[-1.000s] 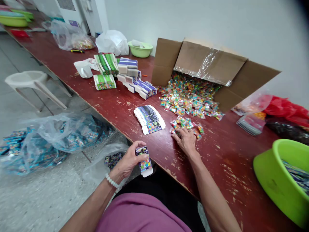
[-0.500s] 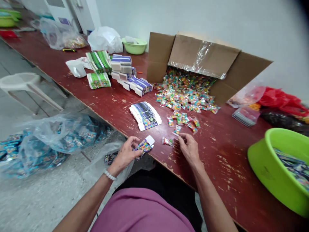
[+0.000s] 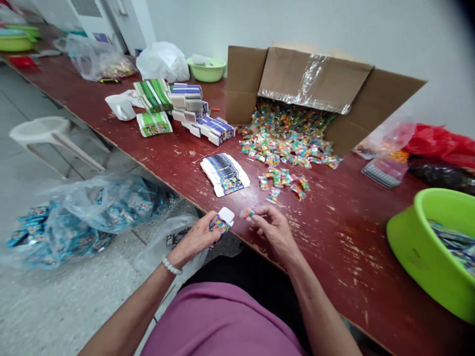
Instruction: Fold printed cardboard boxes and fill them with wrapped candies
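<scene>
My left hand [image 3: 196, 238] holds a small printed box [image 3: 219, 225] with its white end flap standing open, at the table's front edge. Just right of it, my right hand [image 3: 272, 228] pinches a wrapped candy [image 3: 248, 213] between thumb and fingers. Several wrapped candies [image 3: 284, 178] lie in a loose group beyond my right hand, one of them [image 3: 273, 195] a little nearer. Behind them a large heap of candies [image 3: 293, 143] spills from a tipped cardboard box [image 3: 315, 84]. Flat printed cartons [image 3: 225, 174] lie fanned out beyond my left hand.
Bundled cartons [image 3: 217, 129] stand at the back left beside a white cup [image 3: 120, 107]. A green tub [image 3: 423, 252] of packets is at the right. Plastic bags of blue packets [image 3: 74, 227] and a white stool [image 3: 40, 129] are on the floor at left.
My right hand has picked up the candy that lay nearest the front edge and moved it left toward the small box. My left hand still holds the box, now slightly turned.
</scene>
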`<action>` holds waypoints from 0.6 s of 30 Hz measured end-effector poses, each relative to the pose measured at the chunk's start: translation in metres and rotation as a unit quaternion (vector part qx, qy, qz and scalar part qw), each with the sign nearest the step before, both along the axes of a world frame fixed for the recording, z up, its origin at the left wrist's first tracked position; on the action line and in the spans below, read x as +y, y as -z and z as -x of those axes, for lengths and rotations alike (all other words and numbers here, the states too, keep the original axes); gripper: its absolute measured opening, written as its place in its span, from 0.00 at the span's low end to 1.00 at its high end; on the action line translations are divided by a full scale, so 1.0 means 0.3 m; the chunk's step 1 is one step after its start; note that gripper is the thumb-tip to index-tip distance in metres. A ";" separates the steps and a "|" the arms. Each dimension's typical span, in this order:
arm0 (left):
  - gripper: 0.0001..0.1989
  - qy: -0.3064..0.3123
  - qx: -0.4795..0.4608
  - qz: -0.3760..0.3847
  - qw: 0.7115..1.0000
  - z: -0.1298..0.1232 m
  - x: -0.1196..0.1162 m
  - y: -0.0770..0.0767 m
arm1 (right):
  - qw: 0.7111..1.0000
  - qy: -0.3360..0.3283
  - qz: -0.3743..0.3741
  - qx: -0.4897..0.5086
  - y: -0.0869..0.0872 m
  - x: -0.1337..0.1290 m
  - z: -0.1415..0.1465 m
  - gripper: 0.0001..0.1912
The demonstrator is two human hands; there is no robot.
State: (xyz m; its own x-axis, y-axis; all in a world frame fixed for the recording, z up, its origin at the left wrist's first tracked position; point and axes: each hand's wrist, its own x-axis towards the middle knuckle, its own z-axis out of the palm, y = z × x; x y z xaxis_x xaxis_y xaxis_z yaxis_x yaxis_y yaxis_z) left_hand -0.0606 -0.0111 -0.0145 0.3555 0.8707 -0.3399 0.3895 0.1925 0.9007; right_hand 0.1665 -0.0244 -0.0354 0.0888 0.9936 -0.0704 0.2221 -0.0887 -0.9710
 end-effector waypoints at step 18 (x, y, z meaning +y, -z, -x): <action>0.26 -0.141 -0.279 0.210 0.926 -0.069 -0.055 -0.021 | 0.992 -0.017 -0.010 0.127 -0.039 -0.019 0.067 0.14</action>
